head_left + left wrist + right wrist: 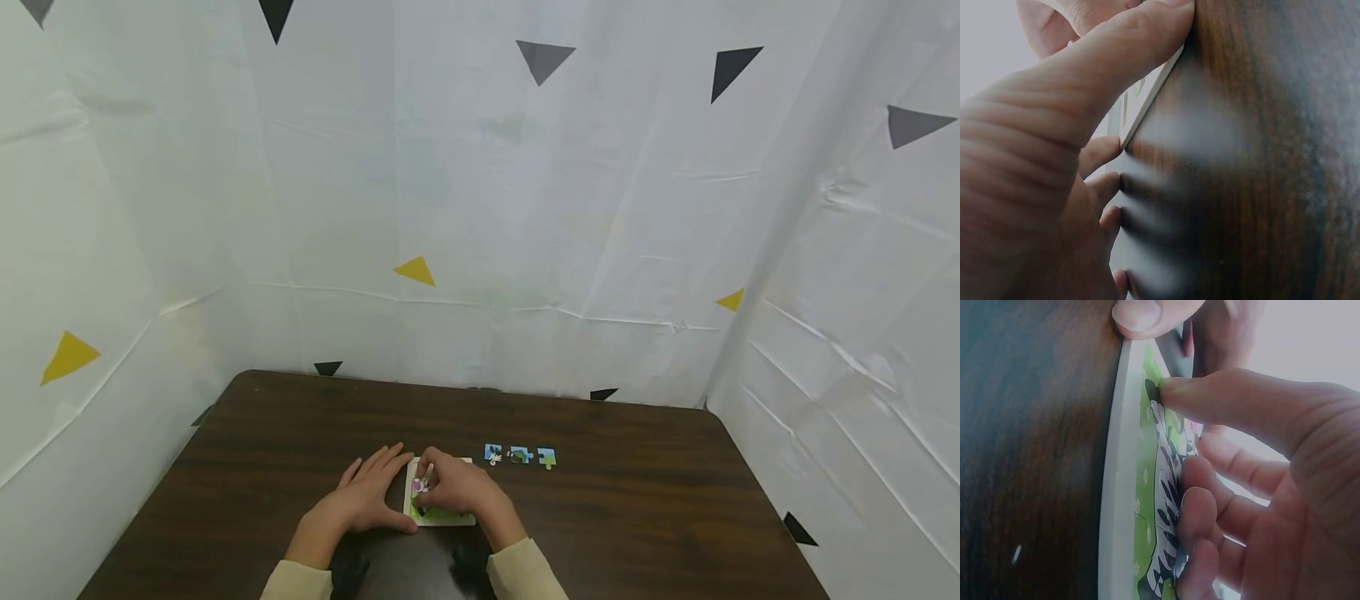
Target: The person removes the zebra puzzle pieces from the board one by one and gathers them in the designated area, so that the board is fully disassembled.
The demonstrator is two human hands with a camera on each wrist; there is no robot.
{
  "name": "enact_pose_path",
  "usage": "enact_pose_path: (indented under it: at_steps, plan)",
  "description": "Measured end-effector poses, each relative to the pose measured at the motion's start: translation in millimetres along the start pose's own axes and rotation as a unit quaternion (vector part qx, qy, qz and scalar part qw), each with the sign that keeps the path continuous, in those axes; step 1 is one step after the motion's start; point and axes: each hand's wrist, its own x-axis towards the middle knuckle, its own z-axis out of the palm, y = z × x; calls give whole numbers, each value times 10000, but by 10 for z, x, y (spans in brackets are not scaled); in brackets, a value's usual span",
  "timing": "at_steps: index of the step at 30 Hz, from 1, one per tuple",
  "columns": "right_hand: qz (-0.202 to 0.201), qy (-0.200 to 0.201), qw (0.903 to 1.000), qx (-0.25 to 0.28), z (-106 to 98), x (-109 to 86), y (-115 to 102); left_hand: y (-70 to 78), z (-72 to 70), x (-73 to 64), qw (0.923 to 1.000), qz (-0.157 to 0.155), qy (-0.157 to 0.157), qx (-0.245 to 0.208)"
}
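Clearly bent at the fingers, the right hand point(459, 485) has its thumb point(1210, 397) and fingertips on the puzzle picture point(1144, 456); whether it pinches a piece I cannot tell, since the knuckles cover the contact. Opposite it, the left hand point(363, 500) lies spread with fingers extended, its thumb at one corner of the jigsaw tray point(446, 523) and its index fingertip at another, bracketing the left side without wrapping round it. The tray lies flat on the dark wood-grain table point(637, 508), between the hands.

It looks thin, light and stiff, probably card or thin board, so it would likely slide on the smooth tabletop if nudged; the raised pale border seems the best place to steady it. Pieces are likely light too, easiest taken by opposite edges, their knobs the likeliest parts to bend.

Beyond the right hand, three loose jigsaw pieces point(520, 455) sit in a row on the table, well inside its far edge; only the head view shows them, along with the white curtain point(480, 183) and its printed triangles. The right wrist view alone reveals piece seams and the black-and-white animal's patterned body. From the left wrist, the remaining left fingertips can be seen resting on wood, off the tray.
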Motion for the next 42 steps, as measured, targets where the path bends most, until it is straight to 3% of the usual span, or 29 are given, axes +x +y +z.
enact_pose_path:
  at_steps: [11,15,27,42]
  plan:
    - [-158,235,9991,-324,5,-14,7,-22,5,-4,10000,51,28,14]
    - [-297,200,9992,-155,-22,-16,62,-77,34,42,9999,92,57,-31]
    - [-623,-130,9960,620,-85,-14,151,9,-8,-8,9999,3,-17,119]
    - [-943,-188,9930,679,-93,-6,166,43,-28,-42,9999,90,-1,111]
